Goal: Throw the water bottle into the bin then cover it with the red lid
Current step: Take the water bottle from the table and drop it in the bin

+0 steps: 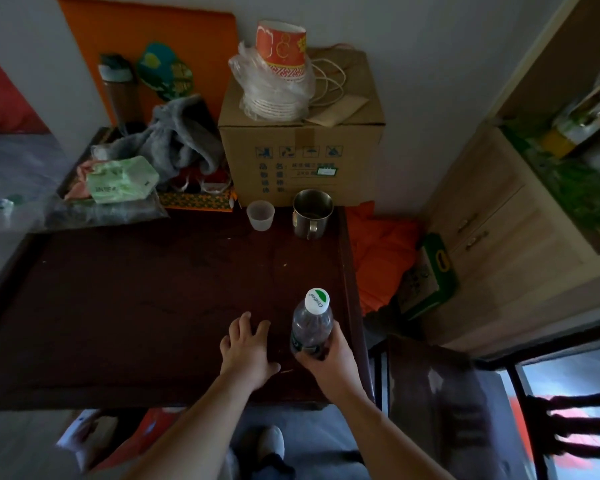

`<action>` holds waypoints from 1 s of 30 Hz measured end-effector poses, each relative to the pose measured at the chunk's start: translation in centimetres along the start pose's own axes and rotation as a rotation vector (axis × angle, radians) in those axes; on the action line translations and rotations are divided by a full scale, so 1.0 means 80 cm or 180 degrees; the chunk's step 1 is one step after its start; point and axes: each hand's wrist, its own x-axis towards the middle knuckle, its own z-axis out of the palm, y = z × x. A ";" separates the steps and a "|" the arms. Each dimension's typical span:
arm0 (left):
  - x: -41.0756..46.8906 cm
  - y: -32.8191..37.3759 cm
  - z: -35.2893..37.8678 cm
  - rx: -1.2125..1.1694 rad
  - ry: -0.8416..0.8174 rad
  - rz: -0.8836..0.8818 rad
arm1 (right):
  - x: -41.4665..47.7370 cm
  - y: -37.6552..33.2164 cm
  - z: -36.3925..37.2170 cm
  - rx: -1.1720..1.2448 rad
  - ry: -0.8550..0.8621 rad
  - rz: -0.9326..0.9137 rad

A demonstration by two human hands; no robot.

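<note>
A clear plastic water bottle [311, 323] with a white and green cap stands upright near the right front corner of the dark wooden table [136, 299]. My right hand [329, 362] is wrapped around its lower half. Just to the left, my left hand [248, 351] rests flat on the tabletop with fingers spread, holding nothing. No bin and no red lid can be made out in this view.
At the table's back stand a small plastic cup [260, 215], a steel mug [311, 213], a cardboard box [302, 147] topped with stacked paper bowls [279, 71], a grey cloth [177, 136] and tissue pack [120, 180]. A wooden cabinet [492, 237] is at the right, a chair [575, 420] lower right.
</note>
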 end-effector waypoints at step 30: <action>-0.230 -0.059 0.041 0.0032 0.0059 -0.0179 | -0.218 0.058 0.043 0.0061 -0.0239 -0.0084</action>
